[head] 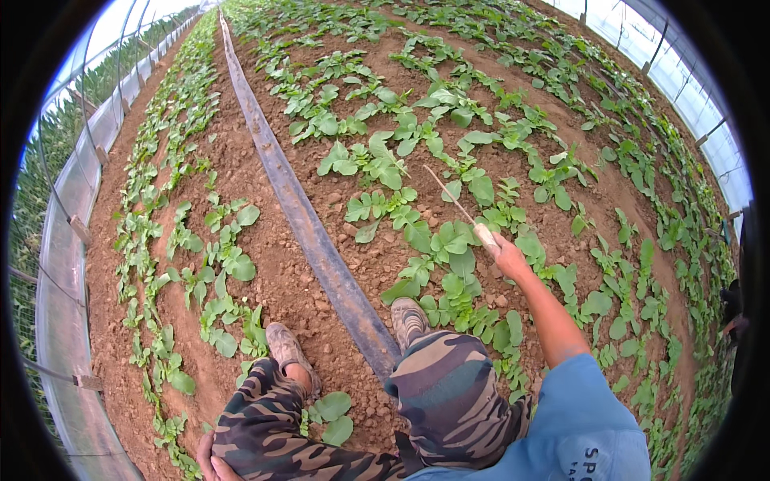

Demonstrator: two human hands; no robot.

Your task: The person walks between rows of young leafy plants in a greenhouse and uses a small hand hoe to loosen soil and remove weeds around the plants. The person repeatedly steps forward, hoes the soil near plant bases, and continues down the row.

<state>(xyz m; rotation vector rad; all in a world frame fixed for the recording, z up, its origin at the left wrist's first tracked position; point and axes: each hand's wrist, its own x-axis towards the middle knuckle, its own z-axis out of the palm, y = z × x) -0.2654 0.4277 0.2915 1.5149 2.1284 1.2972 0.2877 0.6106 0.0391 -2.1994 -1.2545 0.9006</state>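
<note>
My right hand (509, 257) grips the pale wooden handle (485, 235) of a thin-shafted hand tool. Its narrow metal shaft (448, 193) slants up and left over bare soil between leafy plants; I cannot make out the working head. Just below the handle grow young green plants (452, 240) with lobed, radish-like leaves. At the bottom left my left hand (215, 462) lies against my camouflage trouser leg (258, 421). Only part of that hand shows, and whether it holds anything is hidden.
A flat, soil-stained irrigation hose (301, 216) runs up the bed between my shoes (289, 352). More plant rows (231, 264) grow left of it. Clear plastic greenhouse sheeting (69, 312) with curved ribs bounds the left; more sheeting (692, 102) stands right. An unclear dark shape (731, 306) sits at the right rim.
</note>
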